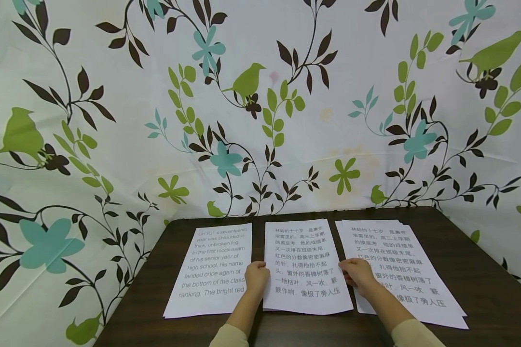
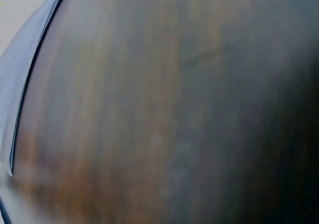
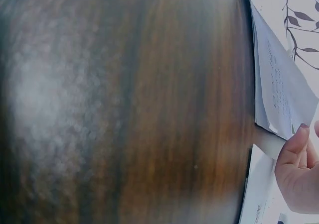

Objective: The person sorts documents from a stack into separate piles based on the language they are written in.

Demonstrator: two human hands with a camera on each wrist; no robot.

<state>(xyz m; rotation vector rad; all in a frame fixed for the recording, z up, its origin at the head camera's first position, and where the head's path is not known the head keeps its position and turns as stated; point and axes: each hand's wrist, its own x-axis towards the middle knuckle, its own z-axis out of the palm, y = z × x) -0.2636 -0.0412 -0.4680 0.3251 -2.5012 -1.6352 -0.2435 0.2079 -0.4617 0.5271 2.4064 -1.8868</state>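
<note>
Sheets of paper printed with Chinese text (image 1: 301, 270) lie in the middle of the dark table, between my two hands. My left hand (image 1: 257, 277) grips their left edge, its thumb side against the paper. At the right edge, my right hand (image 1: 358, 275) pinches the paper between thumb and fingers. In the right wrist view that hand (image 3: 299, 176) holds the edge of a sheet (image 3: 286, 87) that stands a little apart from the paper beneath. The left wrist view shows paper (image 2: 22, 69) at its left side, but I cannot make out the left hand there.
An English-printed sheet (image 1: 214, 265) lies on the left of the dark wooden table (image 1: 143, 308). On the right is a fanned stack with Chinese text (image 1: 417, 270), partly behind my right hand. A patterned cloth (image 1: 260, 120) with birds and leaves hangs behind the table.
</note>
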